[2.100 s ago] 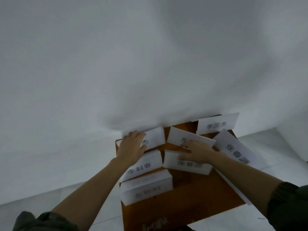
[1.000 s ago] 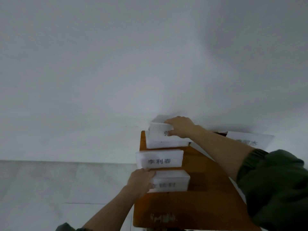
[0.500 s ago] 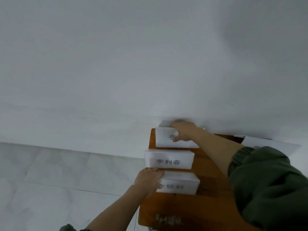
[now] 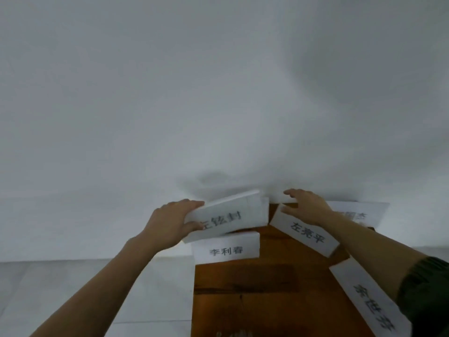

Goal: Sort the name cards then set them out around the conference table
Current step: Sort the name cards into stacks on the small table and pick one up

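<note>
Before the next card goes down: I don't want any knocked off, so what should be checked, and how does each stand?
1. Left hand grips held card: ok, pinched at its left end.
2. Held card's print faces the person: ok.
3. Right hand free: ok, fingers straight, holding nothing.
4. Bare wood on table for setting down: ok, in front of the middle card.
5. Lower-right card fully on table: cannot tell, the sleeve hides its edge.

Dim, flat grey light; soft blur throughout, wide-angle stretching at edges.
</note>
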Tool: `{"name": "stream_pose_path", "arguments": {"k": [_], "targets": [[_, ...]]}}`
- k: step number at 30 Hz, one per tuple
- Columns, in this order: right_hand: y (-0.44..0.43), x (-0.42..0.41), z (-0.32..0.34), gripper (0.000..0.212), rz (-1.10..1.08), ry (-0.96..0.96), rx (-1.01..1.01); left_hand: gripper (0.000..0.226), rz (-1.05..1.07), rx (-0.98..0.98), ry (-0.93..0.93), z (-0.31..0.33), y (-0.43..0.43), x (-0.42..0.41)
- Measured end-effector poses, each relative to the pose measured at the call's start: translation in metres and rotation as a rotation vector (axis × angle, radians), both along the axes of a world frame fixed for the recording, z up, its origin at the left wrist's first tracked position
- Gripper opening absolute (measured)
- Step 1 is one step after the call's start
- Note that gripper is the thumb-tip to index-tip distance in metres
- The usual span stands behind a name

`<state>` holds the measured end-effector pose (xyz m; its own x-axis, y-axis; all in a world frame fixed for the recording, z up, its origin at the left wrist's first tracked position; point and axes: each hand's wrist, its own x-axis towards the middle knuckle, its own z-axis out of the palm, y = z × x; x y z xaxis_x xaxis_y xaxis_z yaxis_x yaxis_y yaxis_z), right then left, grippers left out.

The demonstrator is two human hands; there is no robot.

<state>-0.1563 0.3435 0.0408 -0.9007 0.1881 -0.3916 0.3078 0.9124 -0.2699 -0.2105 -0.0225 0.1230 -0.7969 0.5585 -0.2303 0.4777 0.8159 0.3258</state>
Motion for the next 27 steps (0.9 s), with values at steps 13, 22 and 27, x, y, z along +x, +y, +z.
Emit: {"name": "stream_pose_path", "arguments": {"k": [13, 22, 27], "targets": [[0.040, 0.059, -0.032, 0.071, -0.105, -0.093, 0.072, 0.053, -0.037, -0.155, -0.084, -0.064, 0.100, -0.065], [0.047, 0.056, -0.055, 0.059, -0.095, -0.124, 0.027, 0.057, -0.056, -0.263, -0.149, -0.098, 0.100, -0.074], [0.046, 0.043, -0.065, 0.052, -0.097, -0.163, 0.017, 0.061, -0.063, -0.248, -0.066, -0.101, 0.102, -0.069]]}}
